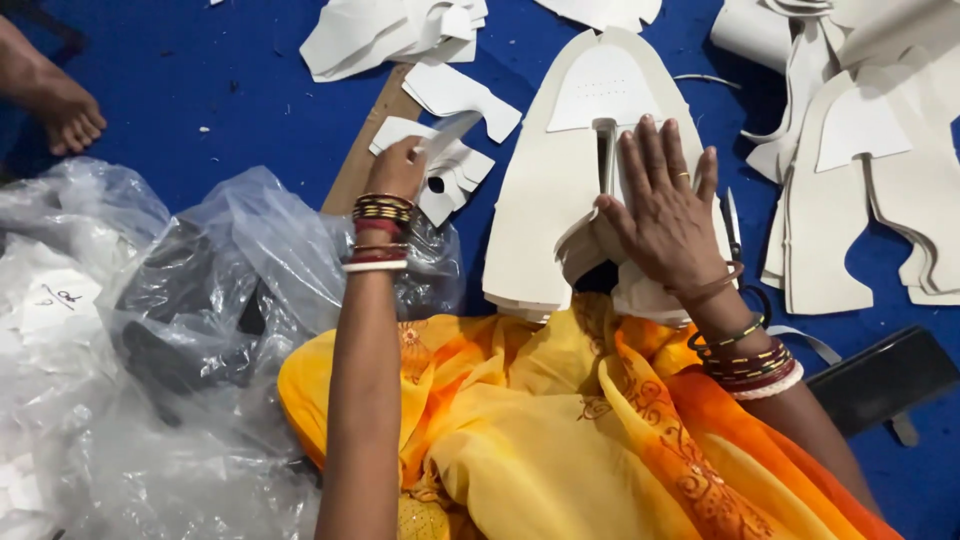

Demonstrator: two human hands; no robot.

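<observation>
Left grip (400,165) — small cutout (440,165) pinched

The floor covering (200,90) is deep blue. The stacked cut pieces (550,190) are off-white. The garment (540,430) is yellow and orange with a brownish floral print. The bangles (380,215) are gold, red and white; the plastic bags (200,300) clear greyish.

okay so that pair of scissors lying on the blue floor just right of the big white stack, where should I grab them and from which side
Probably by the dark handle loops, coming from the near side, by the right hand. The scissors lie with the blade tips pointing away and the loops toward the person's wrist. The left side is crowded by the stack of white cut pieces, so approach from the open blue floor on the right.
</observation>
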